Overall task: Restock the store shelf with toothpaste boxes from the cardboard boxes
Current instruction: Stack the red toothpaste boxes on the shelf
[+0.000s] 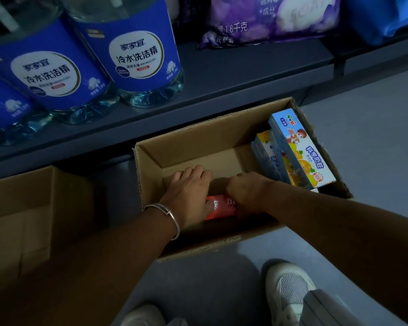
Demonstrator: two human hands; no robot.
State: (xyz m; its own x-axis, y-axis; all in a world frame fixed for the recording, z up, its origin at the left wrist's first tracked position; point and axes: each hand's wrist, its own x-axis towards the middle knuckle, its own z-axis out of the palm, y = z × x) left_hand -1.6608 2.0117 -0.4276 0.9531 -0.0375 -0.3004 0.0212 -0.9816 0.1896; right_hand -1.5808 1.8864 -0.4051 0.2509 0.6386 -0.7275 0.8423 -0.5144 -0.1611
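An open cardboard box [193, 140] sits on the floor below the dark shelf [222, 74]. Both of my hands reach down into it. My left hand [189, 191], with a silver bangle on the wrist, and my right hand [247, 191] grip a red toothpaste box [222, 205] lying at the box's near wall; most of it is hidden by my hands. At the right end of the cardboard box stand colourful children's toothpaste boxes [299, 149], leaning against the wall.
A second open cardboard box [33, 208] stands on the floor to the left. Large blue-labelled detergent bottles [137, 55] and a purple bag [269, 17] fill the shelf above. My white shoes [287, 290] rest on the grey floor nearby.
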